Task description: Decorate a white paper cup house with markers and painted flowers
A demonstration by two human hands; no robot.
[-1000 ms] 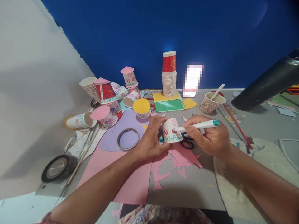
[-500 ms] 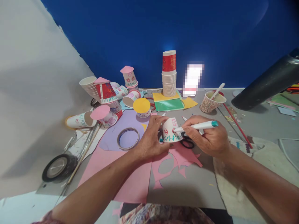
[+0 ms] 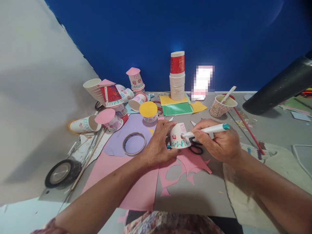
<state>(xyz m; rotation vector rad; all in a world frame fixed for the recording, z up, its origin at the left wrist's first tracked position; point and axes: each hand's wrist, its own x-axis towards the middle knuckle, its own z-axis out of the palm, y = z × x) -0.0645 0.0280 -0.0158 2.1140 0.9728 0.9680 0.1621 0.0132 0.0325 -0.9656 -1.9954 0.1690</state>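
Observation:
An upturned white paper cup (image 3: 179,136) with red flowers, a pink window and green grass marks lies tilted on the table. My left hand (image 3: 158,143) grips its left side. My right hand (image 3: 219,141) holds a white marker with a teal end (image 3: 209,129); its tip touches the cup's right side. Black scissors (image 3: 196,148) lie under the cup and my right fingers. Pink paper with cut-out holes (image 3: 181,169) lies just below.
A roll of clear tape (image 3: 134,144) rests on purple paper. Decorated cups with paper lids (image 3: 110,97) crowd the back left. A tall cup stack (image 3: 177,78) stands at the blue wall, a patterned cup with a stick (image 3: 220,106) right of it. A black tape roll (image 3: 62,169) is left.
The marker tip has shifted slightly on the cup's side. My left hand keeps its hold on the cup. The view has tilted a little.

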